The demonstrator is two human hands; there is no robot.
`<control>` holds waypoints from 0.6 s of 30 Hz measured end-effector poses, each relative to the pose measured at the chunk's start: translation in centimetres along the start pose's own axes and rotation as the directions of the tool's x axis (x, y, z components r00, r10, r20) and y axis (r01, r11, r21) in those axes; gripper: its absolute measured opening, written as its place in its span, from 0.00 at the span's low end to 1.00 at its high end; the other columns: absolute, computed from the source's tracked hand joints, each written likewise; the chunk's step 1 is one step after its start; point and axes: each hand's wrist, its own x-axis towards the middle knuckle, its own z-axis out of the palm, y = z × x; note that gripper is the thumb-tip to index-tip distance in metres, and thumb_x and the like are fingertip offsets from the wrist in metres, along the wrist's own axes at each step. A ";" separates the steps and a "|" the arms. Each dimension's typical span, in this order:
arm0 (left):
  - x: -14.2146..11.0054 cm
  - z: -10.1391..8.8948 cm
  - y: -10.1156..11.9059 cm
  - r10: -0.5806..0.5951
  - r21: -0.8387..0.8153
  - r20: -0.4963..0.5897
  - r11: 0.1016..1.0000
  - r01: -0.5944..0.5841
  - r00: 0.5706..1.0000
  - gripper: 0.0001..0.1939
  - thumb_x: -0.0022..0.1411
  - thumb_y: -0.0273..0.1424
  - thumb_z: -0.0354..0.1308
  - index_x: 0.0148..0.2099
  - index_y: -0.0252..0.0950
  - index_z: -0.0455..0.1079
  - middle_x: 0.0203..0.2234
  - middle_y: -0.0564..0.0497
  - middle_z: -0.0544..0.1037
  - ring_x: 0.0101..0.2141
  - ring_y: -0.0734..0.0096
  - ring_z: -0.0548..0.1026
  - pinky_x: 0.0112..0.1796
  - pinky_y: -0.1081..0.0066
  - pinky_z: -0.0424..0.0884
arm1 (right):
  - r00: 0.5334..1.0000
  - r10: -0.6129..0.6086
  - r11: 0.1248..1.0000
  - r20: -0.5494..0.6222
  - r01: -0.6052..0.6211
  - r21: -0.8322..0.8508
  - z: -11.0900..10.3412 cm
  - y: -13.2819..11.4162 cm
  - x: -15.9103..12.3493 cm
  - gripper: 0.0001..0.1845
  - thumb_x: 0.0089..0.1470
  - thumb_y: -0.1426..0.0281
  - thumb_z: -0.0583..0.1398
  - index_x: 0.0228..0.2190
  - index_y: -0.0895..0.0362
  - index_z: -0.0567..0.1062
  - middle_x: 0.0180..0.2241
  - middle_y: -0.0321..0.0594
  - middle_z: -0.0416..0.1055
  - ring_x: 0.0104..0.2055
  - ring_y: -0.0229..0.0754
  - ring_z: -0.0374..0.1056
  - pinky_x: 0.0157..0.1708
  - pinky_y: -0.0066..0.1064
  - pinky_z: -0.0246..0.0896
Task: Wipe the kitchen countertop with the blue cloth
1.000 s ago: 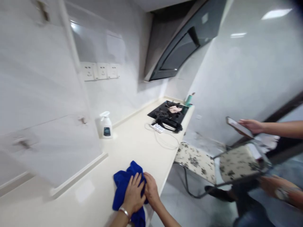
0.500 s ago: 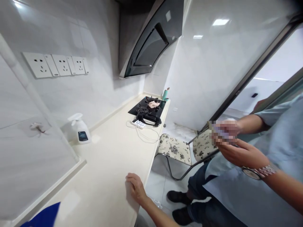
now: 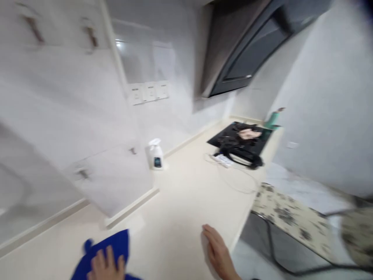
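A dark blue cloth (image 3: 120, 240) lies on the pale countertop (image 3: 177, 217) at the bottom left. My left hand (image 3: 107, 266) rests on it with the fingers spread and the palm down; the wrist is cut off by the lower edge of the picture. My right hand (image 3: 218, 251) leans on the bare counter near its front edge, holding nothing, its fingers stretched out and slightly bent. The cloth's lower part is outside the picture.
A white spray bottle (image 3: 156, 155) stands by the wall. Farther along, a black strap-like object (image 3: 244, 155), a white power strip (image 3: 223, 160) with its cord and a gas hob (image 3: 217, 138) sit below the range hood (image 3: 247, 58). A flowered chair (image 3: 285, 214) is at right.
The view has swung left, bringing my left hand and more of the blue cloth into sight. The other person has left the picture. My right hand still rests on the counter.
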 end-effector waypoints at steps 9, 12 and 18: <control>-0.9 0.9 8.7 0.413 -0.225 0.520 0.911 -0.346 0.748 0.33 0.67 0.36 0.49 0.71 0.51 0.46 0.71 0.51 0.45 0.69 0.57 0.46 0.66 0.46 0.52 | 0.989 -0.118 0.968 0.086 0.134 -0.214 0.4 1.8 -0.6 0.21 0.59 0.71 0.52 0.53 0.56 0.69 0.56 0.49 0.70 0.56 0.53 0.69 0.53 0.50 0.69; 1.0 2.6 11.5 0.499 -0.421 0.570 0.860 -0.290 0.653 0.33 0.65 0.39 0.54 0.70 0.51 0.50 0.71 0.50 0.46 0.69 0.57 0.45 0.67 0.45 0.47 | 0.983 -0.154 0.951 0.105 0.176 -0.253 0.2 2.0 -0.3 0.20 0.58 0.70 0.52 0.52 0.56 0.69 0.55 0.48 0.71 0.54 0.53 0.71 0.51 0.48 0.71; -1.3 1.1 11.7 0.477 -0.488 0.573 0.852 -0.191 0.666 0.31 0.66 0.44 0.52 0.69 0.51 0.53 0.70 0.52 0.48 0.69 0.60 0.45 0.68 0.47 0.47 | 0.959 -0.249 0.926 0.132 0.276 -0.257 0.0 3.7 -0.3 0.20 0.56 0.71 0.52 0.50 0.59 0.69 0.51 0.52 0.72 0.51 0.55 0.72 0.48 0.46 0.72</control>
